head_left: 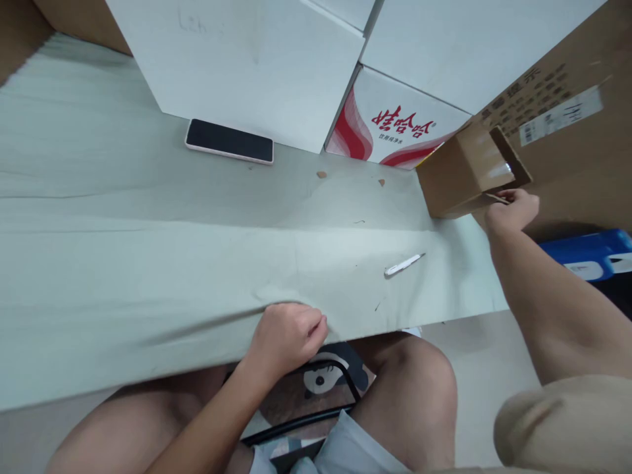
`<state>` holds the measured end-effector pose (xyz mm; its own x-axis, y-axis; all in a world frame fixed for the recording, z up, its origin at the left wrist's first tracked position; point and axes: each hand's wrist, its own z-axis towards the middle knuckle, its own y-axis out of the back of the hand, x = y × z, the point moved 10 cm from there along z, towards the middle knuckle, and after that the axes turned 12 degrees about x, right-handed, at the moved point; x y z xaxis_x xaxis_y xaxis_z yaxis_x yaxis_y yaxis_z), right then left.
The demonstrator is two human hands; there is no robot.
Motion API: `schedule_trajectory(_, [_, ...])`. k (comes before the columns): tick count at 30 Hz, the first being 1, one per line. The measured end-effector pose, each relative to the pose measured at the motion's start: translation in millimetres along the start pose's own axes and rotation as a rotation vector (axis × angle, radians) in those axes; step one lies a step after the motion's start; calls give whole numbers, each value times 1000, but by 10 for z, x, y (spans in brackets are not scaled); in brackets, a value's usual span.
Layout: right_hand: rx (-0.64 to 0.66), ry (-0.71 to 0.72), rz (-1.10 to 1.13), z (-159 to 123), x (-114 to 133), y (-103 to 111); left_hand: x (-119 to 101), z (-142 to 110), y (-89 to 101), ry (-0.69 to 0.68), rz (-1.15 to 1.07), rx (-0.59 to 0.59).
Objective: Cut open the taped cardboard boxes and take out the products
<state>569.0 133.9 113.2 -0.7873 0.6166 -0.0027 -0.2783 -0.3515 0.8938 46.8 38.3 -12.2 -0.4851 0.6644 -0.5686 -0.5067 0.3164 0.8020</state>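
Note:
At the right end of the cloth-covered table, my right hand [513, 207] pinches a lower flap of a small open cardboard box [449, 178]. The box is tilted, its opening turned toward that hand, and something shiny and clear shows in the opening. My left hand [291, 332] is closed in a fist on the table's front edge, pressing folds into the pale green cloth [197, 276]; nothing shows in its fingers. Between the two hands lies a white pen-like craft knife [403, 264] with a thin dark tip.
A phone [230, 141] lies against white cartons [247, 66] at the back, beside a red-and-white printed carton [395, 125]. Two small brown scraps [322, 174] lie on the cloth. A large cardboard box [582, 145] and a blue object [587, 253] stand at right.

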Motion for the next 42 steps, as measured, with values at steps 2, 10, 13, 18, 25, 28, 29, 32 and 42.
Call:
schedule_trajectory(2, [62,-126,-1,4,31,-14,-11,-11,11,-6,12,-8])
schedule_trajectory(10, [412,-15,6,229,809,41,-45,32,9,-9,57,5])
schedule_trajectory(13, [435,-17,-16,174,986,114,1,71,-1,43,30,13])
schedule_trajectory(18, [519,280,-28,-649,1325,15,6,22,-91,70,-82,71])
schedule_trajectory(25, [618,870,48,-2202,2078,5,-66,-237,19,80,-186,153])
schedule_trajectory(28, [596,1088,84,-2585,2724,191,-67,-335,194,121,-189,161])
schedule_trajectory(29, [588,1153,94,-2694,2978,256,-54,-354,248,143,-186,169])
schedule_trajectory(32, [577,1324,113,-3024,3788,424,58,-362,355,226,-211,236])
schedule_trajectory(42, [481,1503,242,-3618,6292,877,1151,-452,944,452,-462,148])
